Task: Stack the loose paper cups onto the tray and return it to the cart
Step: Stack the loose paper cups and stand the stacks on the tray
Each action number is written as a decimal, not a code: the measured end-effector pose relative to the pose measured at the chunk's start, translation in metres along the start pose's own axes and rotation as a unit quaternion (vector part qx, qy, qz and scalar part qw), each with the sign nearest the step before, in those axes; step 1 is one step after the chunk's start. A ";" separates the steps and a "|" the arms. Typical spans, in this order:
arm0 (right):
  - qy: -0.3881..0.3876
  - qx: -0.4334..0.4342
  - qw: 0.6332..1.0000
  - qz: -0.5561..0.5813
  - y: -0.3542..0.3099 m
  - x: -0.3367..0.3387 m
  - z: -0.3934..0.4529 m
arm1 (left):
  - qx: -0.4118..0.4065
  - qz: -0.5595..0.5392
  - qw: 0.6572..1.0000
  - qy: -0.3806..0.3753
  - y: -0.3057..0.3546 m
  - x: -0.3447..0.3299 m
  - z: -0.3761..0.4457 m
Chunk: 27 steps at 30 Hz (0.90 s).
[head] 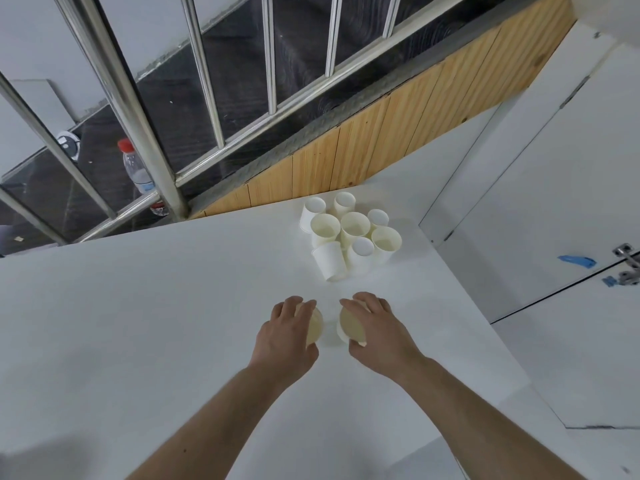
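My left hand [285, 332] grips a white paper cup [314, 329], tilted so its cream inside faces right. A second paper cup [351, 327] is in my right hand [375, 329], its mouth turned left toward the other. The two cups sit a few centimetres apart just above the white table [138, 323]. Beyond them, a cluster of several loose paper cups [351, 233] stands on the table, some upright, some upside down. No tray or cart is in view.
The table's far edge meets a wooden panel [381, 147] and a steel railing [145, 133]. A plastic bottle with a red cap [136, 168] stands behind the railing. White cabinet doors [554, 202] with a metal latch lie to the right.
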State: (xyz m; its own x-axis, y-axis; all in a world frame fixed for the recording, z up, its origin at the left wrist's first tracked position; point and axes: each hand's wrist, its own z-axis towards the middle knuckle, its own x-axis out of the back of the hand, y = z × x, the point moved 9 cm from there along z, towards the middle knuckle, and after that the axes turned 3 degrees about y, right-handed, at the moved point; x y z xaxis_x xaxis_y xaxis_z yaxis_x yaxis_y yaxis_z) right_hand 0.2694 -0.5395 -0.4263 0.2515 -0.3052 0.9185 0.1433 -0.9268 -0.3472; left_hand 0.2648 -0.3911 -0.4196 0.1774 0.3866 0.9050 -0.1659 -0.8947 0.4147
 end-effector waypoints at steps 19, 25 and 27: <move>0.048 0.079 0.996 -0.016 -0.114 0.000 -0.137 | 0.026 -0.013 0.995 0.099 -0.028 0.062 -0.197; 0.038 0.135 0.990 -0.001 -0.182 -0.016 -0.176 | 0.063 -0.013 0.989 0.130 -0.057 0.089 -0.273; 0.033 0.147 0.989 0.006 -0.202 -0.020 -0.182 | 0.074 -0.019 0.988 0.138 -0.068 0.096 -0.289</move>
State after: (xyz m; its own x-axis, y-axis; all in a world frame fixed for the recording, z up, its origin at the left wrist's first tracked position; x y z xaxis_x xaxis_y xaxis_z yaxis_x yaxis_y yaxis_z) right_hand 0.0609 -0.3860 -0.3399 0.1932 -0.3379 0.9212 0.4147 -0.8227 -0.3887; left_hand 0.0123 -0.2285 -0.3339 -0.0933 0.4493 0.8885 -0.0174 -0.8930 0.4497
